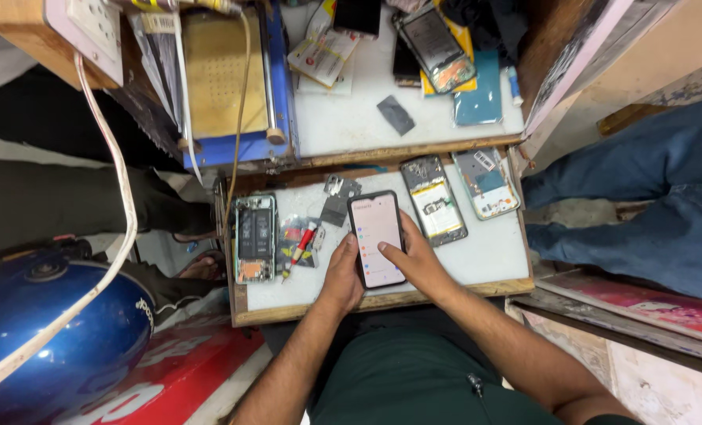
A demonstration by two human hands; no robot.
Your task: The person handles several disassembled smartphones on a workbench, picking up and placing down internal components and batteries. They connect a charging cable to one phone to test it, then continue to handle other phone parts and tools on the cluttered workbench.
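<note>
Head view, white worktop [492, 256], cluttered repair stall, hands holding phone [376, 238]

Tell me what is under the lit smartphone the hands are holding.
The black smartphone with the lit screen lies over the white worktop, its lower end held by the left hand and right hand. Whatever sits directly beneath it is covered by phone and hands.
</note>
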